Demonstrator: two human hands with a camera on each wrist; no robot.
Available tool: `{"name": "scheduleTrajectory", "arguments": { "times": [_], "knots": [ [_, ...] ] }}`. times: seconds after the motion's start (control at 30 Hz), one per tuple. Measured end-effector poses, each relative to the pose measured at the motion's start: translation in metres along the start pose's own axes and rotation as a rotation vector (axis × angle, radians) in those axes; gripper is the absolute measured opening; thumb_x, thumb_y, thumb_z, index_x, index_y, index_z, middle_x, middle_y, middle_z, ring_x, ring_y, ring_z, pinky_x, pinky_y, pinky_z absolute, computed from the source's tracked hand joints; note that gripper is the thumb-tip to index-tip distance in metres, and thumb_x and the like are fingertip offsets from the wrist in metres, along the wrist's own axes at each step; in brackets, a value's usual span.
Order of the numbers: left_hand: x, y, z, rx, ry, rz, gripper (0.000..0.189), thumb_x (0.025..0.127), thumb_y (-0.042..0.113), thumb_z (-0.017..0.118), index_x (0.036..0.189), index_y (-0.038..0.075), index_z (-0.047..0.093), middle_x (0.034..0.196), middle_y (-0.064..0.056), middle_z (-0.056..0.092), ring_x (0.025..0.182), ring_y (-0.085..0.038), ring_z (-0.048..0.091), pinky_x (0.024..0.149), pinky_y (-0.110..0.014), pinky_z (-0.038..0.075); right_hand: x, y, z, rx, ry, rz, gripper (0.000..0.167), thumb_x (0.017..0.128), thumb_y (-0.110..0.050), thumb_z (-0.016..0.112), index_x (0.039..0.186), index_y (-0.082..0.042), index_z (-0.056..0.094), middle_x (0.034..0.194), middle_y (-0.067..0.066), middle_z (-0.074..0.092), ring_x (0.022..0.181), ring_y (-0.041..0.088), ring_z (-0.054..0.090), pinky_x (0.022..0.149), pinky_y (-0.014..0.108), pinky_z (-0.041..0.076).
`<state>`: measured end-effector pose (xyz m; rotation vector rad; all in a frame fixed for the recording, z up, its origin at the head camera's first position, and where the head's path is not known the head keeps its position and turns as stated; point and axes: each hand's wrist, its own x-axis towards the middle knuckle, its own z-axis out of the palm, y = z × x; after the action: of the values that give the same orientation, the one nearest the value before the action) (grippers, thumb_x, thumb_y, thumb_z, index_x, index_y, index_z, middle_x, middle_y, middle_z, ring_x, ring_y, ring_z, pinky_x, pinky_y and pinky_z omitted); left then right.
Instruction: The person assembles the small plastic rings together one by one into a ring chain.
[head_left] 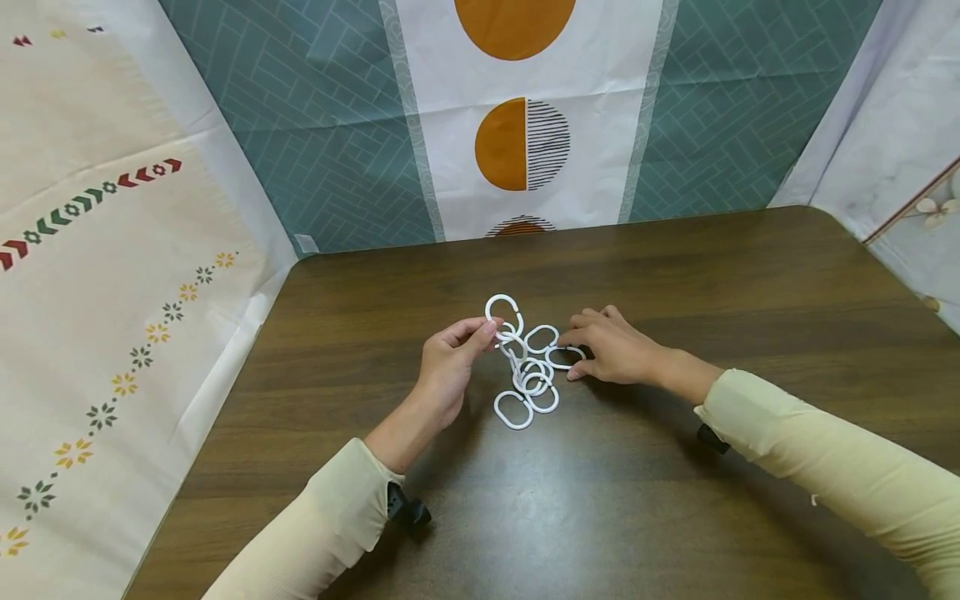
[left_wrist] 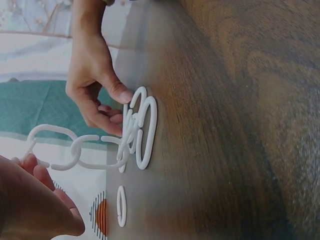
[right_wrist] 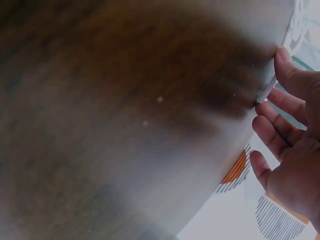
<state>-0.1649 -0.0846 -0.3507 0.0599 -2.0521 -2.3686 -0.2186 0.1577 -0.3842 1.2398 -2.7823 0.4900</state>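
My left hand point(head_left: 444, 371) pinches a white plastic C-shaped link point(head_left: 488, 312) between thumb and fingers, raised above the table. More links hang from it in a chain point(left_wrist: 95, 166), running down to several white links point(head_left: 534, 379) bunched on the tabletop. At the right of the bunch, my right hand point(head_left: 618, 348) has its thumb and fingers curled round another link point(head_left: 567, 368) lying on the wood. In the right wrist view, that link is mostly hidden by the fingers point(right_wrist: 287, 107). One link point(left_wrist: 124, 206) lies a little apart in the left wrist view.
The brown wooden table point(head_left: 360, 358) extends all round the links. Behind it hangs a teal and white cloth point(head_left: 337, 125) with orange circles. A cream patterned cloth point(head_left: 112, 308) is on the left, and a pale floral one point(head_left: 907, 142) on the right.
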Motion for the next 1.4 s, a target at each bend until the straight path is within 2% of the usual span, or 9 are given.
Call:
{"name": "scheduleTrajectory", "arguments": {
  "times": [0.13,0.23,0.4,0.53,0.77,0.93,1.13,1.4],
  "knots": [
    [-0.001,0.001,0.001,0.000,0.002,-0.003,0.021,0.091,0.007,0.065,0.106,-0.008,0.067,0.091,0.001,0.071,0.087,-0.023,0.062,0.084,-0.027,0.049,0.000,-0.001,-0.002,-0.022,0.013,-0.031,0.038,0.074,-0.026,0.083,0.106,-0.007,0.073,0.081,0.001,0.055,0.080,0.017,0.047,0.073,0.039,0.028],
    [-0.001,0.001,0.001,0.000,0.003,-0.004,0.021,0.091,0.007,0.065,0.106,-0.007,0.068,0.091,0.001,0.071,0.088,-0.023,0.062,0.084,-0.027,0.049,0.001,0.000,-0.007,-0.018,0.037,-0.054,0.025,0.078,-0.022,0.080,0.099,-0.009,0.075,0.080,-0.002,0.061,0.079,0.017,0.053,0.075,0.041,0.031],
    [-0.001,0.001,0.001,0.009,0.004,-0.015,0.022,0.091,0.008,0.066,0.107,-0.006,0.068,0.091,0.002,0.071,0.088,-0.023,0.061,0.084,-0.027,0.047,0.001,0.005,-0.014,0.007,0.125,-0.053,0.008,0.082,-0.013,0.076,0.089,-0.009,0.078,0.080,-0.003,0.073,0.075,0.014,0.063,0.082,0.042,0.035],
    [-0.002,0.000,0.001,0.019,0.005,-0.025,0.022,0.091,0.009,0.066,0.108,-0.004,0.069,0.089,0.003,0.071,0.085,-0.019,0.061,0.085,-0.031,0.046,0.001,0.007,-0.024,0.017,0.227,-0.060,0.009,0.081,-0.009,0.077,0.089,-0.007,0.077,0.078,-0.001,0.073,0.068,0.012,0.062,0.085,0.042,0.036],
    [-0.002,-0.002,0.003,0.020,-0.001,-0.021,0.021,0.090,0.009,0.067,0.106,-0.004,0.069,0.093,-0.006,0.071,0.083,-0.018,0.062,0.092,-0.043,0.045,0.003,0.002,-0.046,0.104,0.363,-0.052,0.012,0.078,-0.004,0.077,0.090,-0.004,0.077,0.072,0.000,0.071,0.060,0.010,0.050,0.087,0.042,0.034],
    [-0.001,-0.002,0.003,0.014,-0.014,-0.021,0.022,0.091,0.009,0.066,0.107,-0.006,0.068,0.091,-0.002,0.071,0.080,-0.014,0.063,0.090,-0.040,0.047,0.004,-0.003,-0.054,0.134,0.428,-0.046,0.014,0.077,-0.001,0.078,0.091,-0.002,0.076,0.072,0.002,0.071,0.062,0.012,0.050,0.087,0.041,0.034],
    [-0.002,-0.002,0.004,0.021,-0.029,-0.041,0.023,0.091,0.008,0.066,0.109,-0.006,0.068,0.098,-0.007,0.072,0.078,-0.012,0.062,0.093,-0.043,0.046,0.007,-0.008,-0.057,0.145,0.508,-0.080,0.015,0.074,-0.002,0.080,0.089,-0.003,0.077,0.073,0.003,0.072,0.065,0.014,0.050,0.086,0.040,0.035],
    [-0.002,-0.003,0.005,0.033,-0.048,-0.060,0.021,0.091,0.008,0.065,0.107,-0.005,0.068,0.101,-0.012,0.071,0.077,-0.018,0.062,0.088,-0.040,0.043,0.012,-0.019,-0.059,0.203,0.604,-0.166,0.018,0.071,0.002,0.081,0.087,-0.003,0.077,0.072,0.001,0.071,0.067,0.014,0.054,0.083,0.038,0.036]
  ]
}}
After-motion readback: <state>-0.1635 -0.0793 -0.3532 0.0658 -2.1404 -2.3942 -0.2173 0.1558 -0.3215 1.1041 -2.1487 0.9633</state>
